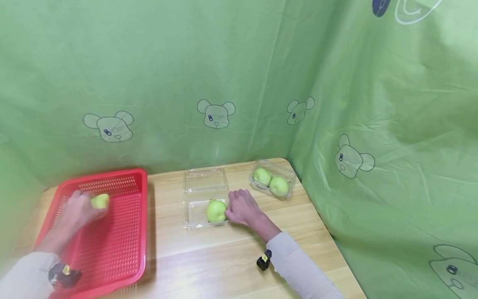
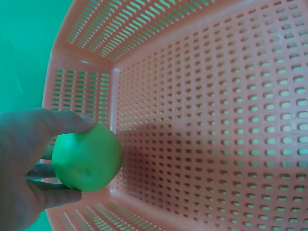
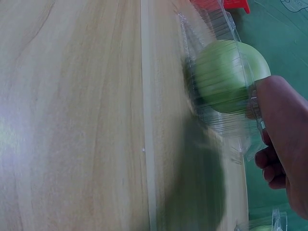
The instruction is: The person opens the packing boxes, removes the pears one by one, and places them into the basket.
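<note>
My left hand grips a green apple inside the red plastic basket; in the left wrist view the thumb and fingers curl round the apple near a slotted wall. In the middle of the table lies a clear plastic clamshell box with its lid folded back, away from me. One green apple sits in its right half. My right hand pinches the right rim of this box; in the right wrist view the thumb is at the rim, the fingers curled outside it.
At the table's back right stands another clear box holding two green apples. Green curtains with bear faces hang behind and along the right side. The wooden table shows bare wood in front of the open box.
</note>
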`<state>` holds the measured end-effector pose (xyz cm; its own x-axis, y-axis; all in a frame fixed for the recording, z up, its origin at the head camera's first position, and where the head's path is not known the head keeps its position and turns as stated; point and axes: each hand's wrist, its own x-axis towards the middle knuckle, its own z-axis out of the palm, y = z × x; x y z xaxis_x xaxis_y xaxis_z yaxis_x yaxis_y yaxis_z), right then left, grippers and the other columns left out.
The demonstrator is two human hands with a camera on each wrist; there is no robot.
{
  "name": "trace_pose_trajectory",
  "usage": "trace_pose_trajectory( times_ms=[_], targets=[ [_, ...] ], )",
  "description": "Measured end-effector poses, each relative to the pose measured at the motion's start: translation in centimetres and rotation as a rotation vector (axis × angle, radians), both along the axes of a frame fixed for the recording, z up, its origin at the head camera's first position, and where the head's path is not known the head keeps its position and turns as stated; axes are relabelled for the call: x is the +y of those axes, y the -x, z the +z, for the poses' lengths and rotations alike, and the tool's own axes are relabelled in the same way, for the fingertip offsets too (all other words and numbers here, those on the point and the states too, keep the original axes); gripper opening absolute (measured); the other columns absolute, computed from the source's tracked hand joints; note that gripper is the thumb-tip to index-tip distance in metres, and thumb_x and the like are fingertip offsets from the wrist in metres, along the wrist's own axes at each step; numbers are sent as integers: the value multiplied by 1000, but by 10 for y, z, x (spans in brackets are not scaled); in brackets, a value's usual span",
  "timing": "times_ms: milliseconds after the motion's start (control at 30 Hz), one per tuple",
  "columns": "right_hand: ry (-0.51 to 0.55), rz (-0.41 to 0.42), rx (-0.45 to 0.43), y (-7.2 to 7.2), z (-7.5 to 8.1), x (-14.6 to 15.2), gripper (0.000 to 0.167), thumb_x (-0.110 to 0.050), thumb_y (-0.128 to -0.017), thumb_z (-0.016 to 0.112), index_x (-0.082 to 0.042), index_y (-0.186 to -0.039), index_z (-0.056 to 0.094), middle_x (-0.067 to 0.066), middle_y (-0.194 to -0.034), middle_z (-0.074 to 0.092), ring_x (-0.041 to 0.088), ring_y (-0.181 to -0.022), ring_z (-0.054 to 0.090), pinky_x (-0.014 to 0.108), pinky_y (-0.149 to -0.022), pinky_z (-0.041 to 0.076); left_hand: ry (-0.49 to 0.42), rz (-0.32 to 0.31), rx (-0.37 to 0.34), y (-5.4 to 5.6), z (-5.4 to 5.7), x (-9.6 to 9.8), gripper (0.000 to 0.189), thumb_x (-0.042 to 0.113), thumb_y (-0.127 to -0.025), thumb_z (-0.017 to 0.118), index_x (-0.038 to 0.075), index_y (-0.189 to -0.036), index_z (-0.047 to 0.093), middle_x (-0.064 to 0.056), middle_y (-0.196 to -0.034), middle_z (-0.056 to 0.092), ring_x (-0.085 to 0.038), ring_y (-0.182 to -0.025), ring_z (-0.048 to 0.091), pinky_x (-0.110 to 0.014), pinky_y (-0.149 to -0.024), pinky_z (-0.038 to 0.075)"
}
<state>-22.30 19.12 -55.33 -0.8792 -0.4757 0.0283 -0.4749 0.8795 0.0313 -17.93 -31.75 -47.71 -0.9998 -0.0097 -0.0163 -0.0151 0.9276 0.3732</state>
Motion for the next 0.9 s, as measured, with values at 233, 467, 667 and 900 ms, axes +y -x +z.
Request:
trace_pose_trajectory(
  times_ms=[233,467,667,900],
  targets=[
    [4,5,8,0,-1,0,25,-41,-89,51,-16,-93,52,-2,-80,51,16,-77,46,31,-80,46,35,-31,80,-4,-9,-9,30,18,-74,78,-3,-73,57,-29,-81,52,-34,-70,49,-40,-53,44],
    [7,11,35,-1,-1,0,25,-40,-88,52,-15,-93,53,-1,-79,51,17,-76,46,31,-79,47,57,-8,62,-5,-9,-10,30,18,-76,74,3,-66,50,-27,-80,49,-34,-69,47,-40,-53,42],
    [2,13,40,-2,-1,1,26,-40,-88,51,-15,-93,52,-1,-79,51,17,-77,46,32,-79,46,61,-6,51,-5,-12,-11,31,19,-76,74,6,-63,49,-21,-75,48,-30,-66,46,-35,-51,39],
    [12,9,32,-2,0,1,24,-40,-88,52,-16,-92,52,-1,-79,51,17,-76,46,32,-79,46,61,22,23,-5,-13,-10,29,19,-75,73,2,-66,51,-27,-80,48,-32,-67,47,-36,-51,42]
  ],
)
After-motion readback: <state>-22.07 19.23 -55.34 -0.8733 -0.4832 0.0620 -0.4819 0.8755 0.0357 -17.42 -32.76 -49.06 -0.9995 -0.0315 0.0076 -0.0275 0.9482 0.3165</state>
